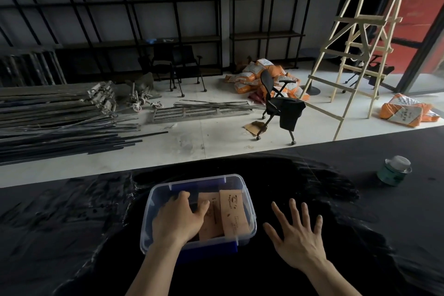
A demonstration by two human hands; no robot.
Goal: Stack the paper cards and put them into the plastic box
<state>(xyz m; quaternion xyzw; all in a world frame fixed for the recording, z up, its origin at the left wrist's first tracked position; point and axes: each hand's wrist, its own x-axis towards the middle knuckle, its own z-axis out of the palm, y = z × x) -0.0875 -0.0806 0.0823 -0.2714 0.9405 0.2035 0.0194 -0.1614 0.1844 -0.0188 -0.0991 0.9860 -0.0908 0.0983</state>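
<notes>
Work surface and background items, positions given relative to the hands.

Black sheet-covered table [360, 235] underneath both hands, creased and glossy in patches. Green tin [392, 172] with a pale lid standing upright on the table, well apart to the upper right of the right hand. Beyond the table edge, pale concrete floor [192, 142]. Black office chair [280, 101] on castors straight ahead of the hands, dark cloth draped over the seat. Wooden stepladder [355, 50] far ahead to the right. Orange-and-white sacks [259, 74] piled behind the chair; two more [406, 112] at far right. Metal bars and poles [60, 125] stacked on the floor far ahead to the left. Black shelving frame [144, 7] against the rear wall.
</notes>
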